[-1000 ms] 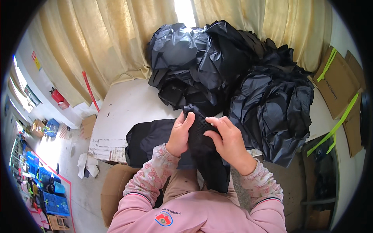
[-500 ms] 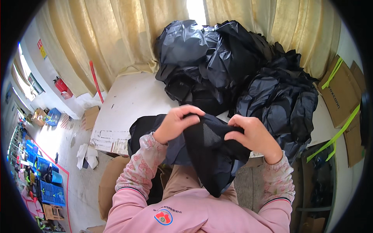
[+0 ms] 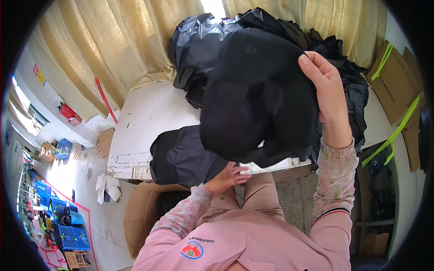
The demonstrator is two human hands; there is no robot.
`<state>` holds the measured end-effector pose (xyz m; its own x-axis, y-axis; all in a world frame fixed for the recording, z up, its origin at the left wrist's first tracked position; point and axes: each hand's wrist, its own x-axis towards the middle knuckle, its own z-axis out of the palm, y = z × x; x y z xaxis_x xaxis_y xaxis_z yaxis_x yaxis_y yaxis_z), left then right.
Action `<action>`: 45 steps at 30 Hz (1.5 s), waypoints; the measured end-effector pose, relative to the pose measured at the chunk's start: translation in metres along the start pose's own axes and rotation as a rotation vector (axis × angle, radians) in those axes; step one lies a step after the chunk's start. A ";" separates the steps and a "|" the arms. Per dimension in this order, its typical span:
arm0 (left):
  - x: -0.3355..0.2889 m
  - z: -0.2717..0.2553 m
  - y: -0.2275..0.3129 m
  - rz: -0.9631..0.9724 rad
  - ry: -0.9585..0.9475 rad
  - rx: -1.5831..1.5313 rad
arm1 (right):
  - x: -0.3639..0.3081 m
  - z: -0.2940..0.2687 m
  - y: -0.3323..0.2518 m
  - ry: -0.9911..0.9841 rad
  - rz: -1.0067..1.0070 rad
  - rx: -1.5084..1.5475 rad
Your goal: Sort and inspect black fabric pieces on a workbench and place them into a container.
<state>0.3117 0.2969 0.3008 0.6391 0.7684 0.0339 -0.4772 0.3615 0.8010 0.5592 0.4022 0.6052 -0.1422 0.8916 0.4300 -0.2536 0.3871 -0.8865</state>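
Observation:
My right hand (image 3: 329,90) is raised over the table, pinching the right edge of a black fabric piece with mesh panels (image 3: 257,104). The piece hangs spread out and is slightly blurred. Below it, near the table's front edge, my left hand (image 3: 227,177) has its fingers apart and holds nothing. Just beside that hand, another black fabric piece (image 3: 187,153) lies flat at the front of the white table (image 3: 147,108). A big heap of shiny black fabric (image 3: 194,36) rises at the back, partly hidden by the raised piece.
Beige curtains (image 3: 122,40) hang behind the table. Flattened cardboard (image 3: 391,97) with green straps leans at the right. An open cardboard box (image 3: 140,212) stands below the table's front left. Blue crates (image 3: 72,237) and a red extinguisher box (image 3: 68,111) are farther left.
The black mesh piece was bunched between both hands near my lap. Now my right hand has lifted it up and forward, spread open; my left hand has let go and dropped lower.

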 end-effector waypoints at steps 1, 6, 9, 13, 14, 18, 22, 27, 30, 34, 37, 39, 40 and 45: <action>0.007 0.009 0.001 0.114 0.122 -0.171 | -0.002 0.006 -0.003 -0.010 -0.004 0.054; 0.026 -0.032 0.001 0.333 0.096 -0.377 | -0.009 0.020 0.009 -0.037 0.057 0.140; 0.041 0.007 0.045 0.307 0.212 -0.329 | -0.016 0.018 0.047 -0.080 0.096 -0.003; 0.051 0.041 0.067 0.287 -0.007 -0.356 | -0.029 0.027 0.128 -0.164 0.005 -0.343; 0.053 0.054 0.077 0.233 -0.006 -0.466 | -0.031 0.021 0.153 -0.154 0.022 -0.430; 0.025 0.069 0.128 0.353 0.276 -0.584 | -0.051 -0.001 0.208 -0.216 0.164 -1.137; -0.038 0.015 0.191 0.651 0.317 -0.169 | -0.064 -0.070 0.246 -0.043 0.178 -1.062; -0.085 -0.022 0.218 0.424 0.675 0.230 | -0.039 -0.088 0.162 0.033 0.220 0.079; -0.101 -0.056 0.220 0.358 0.604 0.281 | -0.050 -0.085 0.174 -0.144 0.054 -0.570; -0.112 -0.085 0.222 0.180 0.770 0.376 | -0.067 -0.075 0.222 -0.102 0.383 -0.082; -0.150 -0.086 0.251 0.142 0.936 0.468 | -0.060 -0.025 0.177 -0.128 0.387 0.036; -0.166 -0.087 0.276 0.126 1.005 0.611 | -0.057 0.000 0.174 -0.157 0.411 0.207; -0.177 -0.089 0.288 0.101 1.027 0.687 | -0.057 0.013 0.180 -0.156 0.426 0.281; -0.240 -0.165 0.315 -0.217 1.423 1.799 | -0.079 0.077 0.253 -0.252 0.489 -0.052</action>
<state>-0.0917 0.3133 0.4469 -0.4790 0.8406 0.2529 0.8661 0.4057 0.2920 0.4322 0.4118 0.3602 -0.4575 0.8891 -0.0123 -0.0538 -0.0415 -0.9977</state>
